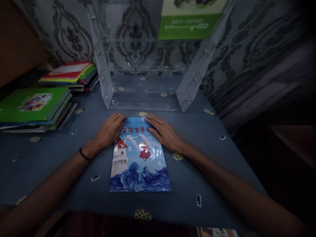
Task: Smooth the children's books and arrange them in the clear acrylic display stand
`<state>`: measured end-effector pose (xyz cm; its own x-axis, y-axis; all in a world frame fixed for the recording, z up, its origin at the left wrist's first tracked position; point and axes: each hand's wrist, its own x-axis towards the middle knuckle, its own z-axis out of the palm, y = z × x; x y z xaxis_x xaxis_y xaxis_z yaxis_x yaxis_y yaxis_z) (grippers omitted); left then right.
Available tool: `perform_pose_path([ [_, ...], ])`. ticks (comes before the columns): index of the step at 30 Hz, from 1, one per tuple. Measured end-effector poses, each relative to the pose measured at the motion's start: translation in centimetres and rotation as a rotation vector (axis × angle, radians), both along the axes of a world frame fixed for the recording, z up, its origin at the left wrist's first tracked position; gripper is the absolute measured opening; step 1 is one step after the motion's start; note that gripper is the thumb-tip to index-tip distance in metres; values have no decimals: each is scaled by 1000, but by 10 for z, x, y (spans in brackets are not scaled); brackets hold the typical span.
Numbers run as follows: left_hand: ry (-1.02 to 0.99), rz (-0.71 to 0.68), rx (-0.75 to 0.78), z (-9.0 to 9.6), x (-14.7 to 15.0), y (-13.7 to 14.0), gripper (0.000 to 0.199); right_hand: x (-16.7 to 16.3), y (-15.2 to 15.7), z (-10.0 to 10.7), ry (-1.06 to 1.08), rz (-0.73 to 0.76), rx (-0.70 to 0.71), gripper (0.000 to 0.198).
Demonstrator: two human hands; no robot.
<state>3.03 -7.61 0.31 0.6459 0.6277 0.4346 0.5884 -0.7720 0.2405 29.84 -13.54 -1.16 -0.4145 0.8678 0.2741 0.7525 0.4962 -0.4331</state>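
Observation:
A blue storybook (pixel 138 154) lies flat on the cloth-covered table, its glossy cover showing a white tower, blue waves and a small red figure under white birds. My left hand (pixel 112 130), with a dark band at the wrist, is closed on the book's upper left corner; its thumb is hidden. On the upper right side my right hand (pixel 164 133) rests with fingers stretched out and slightly apart, their tips on the cover. Just beyond the book stands a clear acrylic rack (pixel 145 105) with tiers.
To the left are a stack of books with a green cover on top (pixel 14 102) and a stack of red and yellow books (pixel 66 72). A green-and-cream book (pixel 190 28) stands high in the rack. Patterned wallpaper (pixel 71 36) backs the table; its right edge slopes towards me.

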Motion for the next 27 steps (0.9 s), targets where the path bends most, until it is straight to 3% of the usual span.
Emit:
perform_pose_path([
  [7, 86, -26, -20, 4, 0, -2, 30, -1, 0, 0, -12, 3, -7, 49],
  [14, 210, -90, -90, 5, 2, -15, 46, -1, 4, -6, -24, -5, 17, 49],
  [19, 318, -186, -69, 10, 12, -44, 50, 0, 6, -8, -3, 5, 24, 48],
  [27, 373, -406, 89, 17, 36, -104, 46, -1, 6, -5, 31, 10, 22, 46],
])
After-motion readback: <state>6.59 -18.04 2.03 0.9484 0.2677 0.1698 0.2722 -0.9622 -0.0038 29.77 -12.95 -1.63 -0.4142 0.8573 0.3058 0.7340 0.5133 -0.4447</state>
